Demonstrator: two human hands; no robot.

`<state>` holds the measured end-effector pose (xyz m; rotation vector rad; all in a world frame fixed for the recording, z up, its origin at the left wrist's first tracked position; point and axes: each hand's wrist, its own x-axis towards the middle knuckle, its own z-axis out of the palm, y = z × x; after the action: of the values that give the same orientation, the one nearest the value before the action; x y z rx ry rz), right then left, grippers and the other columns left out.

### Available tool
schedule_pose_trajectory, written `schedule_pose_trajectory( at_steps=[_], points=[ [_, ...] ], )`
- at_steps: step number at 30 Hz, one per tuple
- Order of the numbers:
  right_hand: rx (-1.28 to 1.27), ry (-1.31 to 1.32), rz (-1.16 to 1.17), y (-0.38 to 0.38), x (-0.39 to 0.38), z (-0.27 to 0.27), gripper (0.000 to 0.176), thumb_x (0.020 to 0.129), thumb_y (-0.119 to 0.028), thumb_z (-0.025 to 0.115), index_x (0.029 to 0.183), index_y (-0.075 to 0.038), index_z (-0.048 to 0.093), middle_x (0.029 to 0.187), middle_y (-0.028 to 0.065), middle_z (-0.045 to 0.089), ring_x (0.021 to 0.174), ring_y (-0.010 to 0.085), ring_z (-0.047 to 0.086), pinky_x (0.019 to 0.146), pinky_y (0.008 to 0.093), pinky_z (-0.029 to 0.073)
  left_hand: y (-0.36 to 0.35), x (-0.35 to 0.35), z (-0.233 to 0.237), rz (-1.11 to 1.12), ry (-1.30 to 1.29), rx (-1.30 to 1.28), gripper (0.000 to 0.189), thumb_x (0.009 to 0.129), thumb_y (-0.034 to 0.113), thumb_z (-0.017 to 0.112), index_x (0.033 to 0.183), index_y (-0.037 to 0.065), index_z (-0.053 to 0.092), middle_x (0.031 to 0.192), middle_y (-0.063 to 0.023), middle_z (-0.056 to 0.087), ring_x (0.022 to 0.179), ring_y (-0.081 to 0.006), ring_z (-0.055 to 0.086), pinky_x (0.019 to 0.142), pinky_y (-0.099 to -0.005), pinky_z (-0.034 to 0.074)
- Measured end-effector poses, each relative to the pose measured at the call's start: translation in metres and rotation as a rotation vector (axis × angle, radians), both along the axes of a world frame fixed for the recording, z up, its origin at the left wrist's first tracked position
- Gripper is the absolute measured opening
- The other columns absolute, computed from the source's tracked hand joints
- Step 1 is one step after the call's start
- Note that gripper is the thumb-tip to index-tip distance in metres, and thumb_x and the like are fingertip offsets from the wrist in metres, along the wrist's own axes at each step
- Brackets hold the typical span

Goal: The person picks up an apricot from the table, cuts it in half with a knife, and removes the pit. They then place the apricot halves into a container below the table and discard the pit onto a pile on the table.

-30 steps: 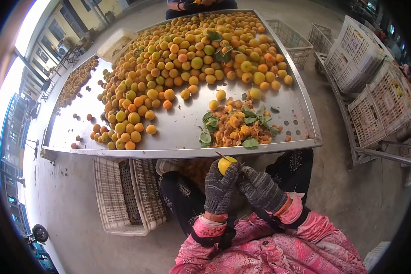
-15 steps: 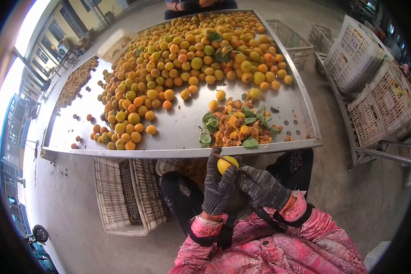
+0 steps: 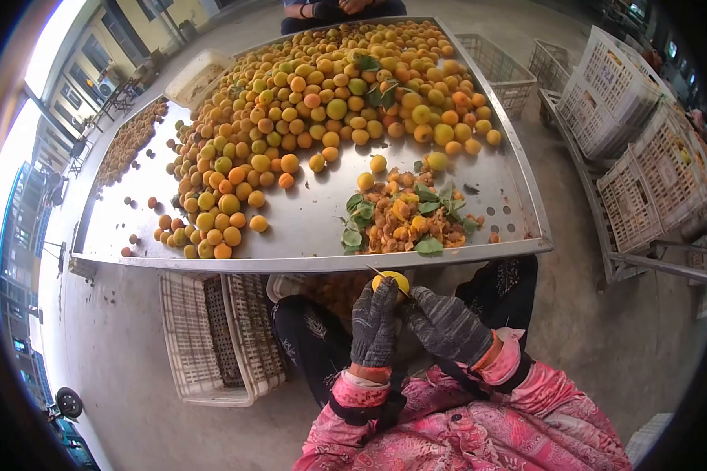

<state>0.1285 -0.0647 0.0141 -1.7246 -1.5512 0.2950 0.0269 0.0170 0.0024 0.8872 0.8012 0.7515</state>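
Grey floor spreads around the metal table before us. Our gloved left hand holds a yellow fruit in its fingertips, just below the table's near edge. Our gloved right hand comes in close beside the fruit; we cannot tell whether its fingers grip anything.

Past the metal edge, which lies between us and the tabletop, we see a mound of torn pulp and leaves, and beyond it a broad heap of yellow and orange fruit. A pale tray rests at the heap's left. Slatted crates sit on the floor at lower left, and stacked white crates stand on the right. Across the table we see another person's hands.

Our fruit looks round, so we make out no long axis. A thin dark sliver, too small to identify, points from it up and left.

Our left fingers point up toward the table, while the right hand slants inward, its fingers together and aimed up and left.
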Motion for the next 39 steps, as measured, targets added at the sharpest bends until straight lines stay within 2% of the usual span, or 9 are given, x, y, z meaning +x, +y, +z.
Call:
schedule_pose_trajectory(
  at_steps=[3, 10, 12, 22, 24, 27, 31, 33, 39],
  points=[
    [0.174, -0.051, 0.296, 0.002, 0.012, -0.013, 0.027, 0.075, -0.008, 0.058, 0.100, 0.003, 0.059, 0.096, 0.0214, 0.058, 0.077, 0.0339, 0.060, 0.065, 0.0389, 0.050, 0.004, -0.009, 0.002, -0.077, 0.086, 0.115, 0.031, 0.087, 0.027, 0.054, 0.101, 0.000, 0.057, 0.087, -0.0041, 0.060, 0.076, -0.0095, 0.054, 0.065, -0.0226, 0.043],
    [0.207, 0.009, 0.367, -0.004, 0.016, -0.012, 0.030, 0.071, -0.005, 0.057, 0.101, 0.002, 0.059, 0.099, 0.0241, 0.056, 0.085, 0.0359, 0.058, 0.072, 0.0386, 0.050, 0.008, -0.011, 0.000, -0.160, 0.058, 0.239, 0.034, 0.087, 0.026, 0.055, 0.106, -0.002, 0.054, 0.094, -0.0060, 0.060, 0.083, -0.0125, 0.056, 0.074, -0.0242, 0.045],
    [0.041, -0.225, 0.252, -0.008, 0.018, -0.020, 0.056, 0.058, -0.007, 0.064, 0.113, -0.002, 0.054, 0.112, 0.0200, 0.052, 0.102, 0.0350, 0.052, 0.083, 0.0401, 0.046, 0.007, -0.005, -0.001, -0.181, -0.010, 0.135, 0.035, 0.088, 0.024, 0.054, 0.112, -0.002, 0.051, 0.102, -0.0080, 0.058, 0.090, -0.0139, 0.055, 0.078, -0.0251, 0.044],
    [0.130, -0.302, 0.212, 0.002, 0.012, 0.000, 0.044, 0.067, -0.011, 0.064, 0.109, -0.002, 0.055, 0.101, 0.0213, 0.056, 0.079, 0.0357, 0.058, 0.066, 0.0416, 0.048, 0.007, -0.007, -0.014, 0.017, 0.161, 0.247, 0.035, 0.090, 0.019, 0.051, 0.117, -0.002, 0.048, 0.103, -0.0095, 0.057, 0.096, -0.0156, 0.054, 0.085, -0.0260, 0.043],
    [-0.181, -0.075, 0.035, 0.000, 0.003, 0.017, 0.029, 0.078, -0.015, 0.058, 0.101, 0.003, 0.057, 0.083, 0.0216, 0.060, 0.073, 0.0350, 0.059, 0.064, 0.0403, 0.049, 0.004, -0.005, -0.014, 0.037, 0.124, 0.177, 0.034, 0.088, 0.020, 0.054, 0.115, -0.001, 0.050, 0.102, -0.0084, 0.057, 0.093, -0.0143, 0.055, 0.080, -0.0256, 0.045],
    [-0.165, -0.014, -0.069, 0.000, 0.000, 0.014, 0.028, 0.081, -0.017, 0.057, 0.100, 0.003, 0.057, 0.076, 0.0197, 0.060, 0.068, 0.0347, 0.059, 0.061, 0.0401, 0.048, -0.002, 0.002, 0.011, 0.051, -0.018, -0.036, 0.033, 0.086, 0.020, 0.056, 0.111, -0.001, 0.052, 0.098, -0.0072, 0.058, 0.088, -0.0124, 0.055, 0.074, -0.0246, 0.046],
    [-0.054, -0.048, -0.037, 0.001, 0.009, -0.017, 0.031, 0.077, -0.014, 0.059, 0.103, 0.003, 0.056, 0.085, 0.0203, 0.060, 0.074, 0.0349, 0.059, 0.065, 0.0402, 0.049, -0.003, 0.003, 0.005, 0.068, 0.138, 0.122, 0.031, 0.085, 0.018, 0.058, 0.109, -0.001, 0.053, 0.093, -0.0064, 0.059, 0.082, -0.0110, 0.056, 0.070, -0.0238, 0.046],
    [0.208, -0.144, 0.319, 0.002, 0.021, -0.028, 0.039, 0.070, -0.010, 0.061, 0.107, 0.002, 0.056, 0.096, 0.0204, 0.058, 0.082, 0.0351, 0.058, 0.069, 0.0407, 0.049, -0.002, -0.003, -0.004, 0.061, 0.056, 0.213, 0.029, 0.085, 0.016, 0.058, 0.109, -0.001, 0.052, 0.091, -0.0065, 0.059, 0.080, -0.0106, 0.057, 0.069, -0.0234, 0.047],
    [0.209, -0.009, 0.481, 0.003, 0.029, -0.017, 0.041, 0.067, -0.006, 0.060, 0.108, 0.001, 0.056, 0.101, 0.0209, 0.056, 0.089, 0.0350, 0.057, 0.074, 0.0416, 0.049, 0.001, -0.011, 0.000, -0.019, -0.026, 0.209, 0.030, 0.085, 0.014, 0.057, 0.111, 0.000, 0.050, 0.094, -0.0073, 0.059, 0.083, -0.0121, 0.057, 0.072, -0.0235, 0.048]
  ],
)
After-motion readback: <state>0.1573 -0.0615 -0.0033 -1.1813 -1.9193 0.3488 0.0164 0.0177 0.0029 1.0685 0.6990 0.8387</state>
